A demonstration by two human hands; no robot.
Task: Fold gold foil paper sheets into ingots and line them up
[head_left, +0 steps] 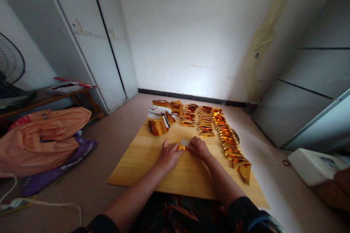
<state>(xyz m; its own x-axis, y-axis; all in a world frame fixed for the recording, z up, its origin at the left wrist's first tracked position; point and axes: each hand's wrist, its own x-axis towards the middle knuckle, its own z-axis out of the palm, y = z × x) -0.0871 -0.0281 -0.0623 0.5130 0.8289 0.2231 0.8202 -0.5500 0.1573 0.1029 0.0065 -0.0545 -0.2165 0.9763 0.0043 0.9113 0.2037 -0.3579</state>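
Observation:
A small sheet of gold foil paper (182, 144), with a pale underside showing at one corner, lies partly folded on the wooden board (136, 160). My left hand (168, 156) presses and grips its left side, thumb and fingers close together. At the right edge, my right hand (199, 147) is closed in a pinch on the same sheet; its fingertips are partly hidden. Beyond my left hand stands a curved stack of gold foil sheets (158, 126). Folded gold foil pieces stand in rows: a short row (189, 115), a middle row (206, 122) and a long right row (229, 140).
More foil sheets (176, 107) lie at the board's far left corner. An orange bag (41, 142) and a purple bag (60, 165) are on the floor at left. A white box (311, 165) stands at right. Grey cabinets and a wall (191, 43) surround the board.

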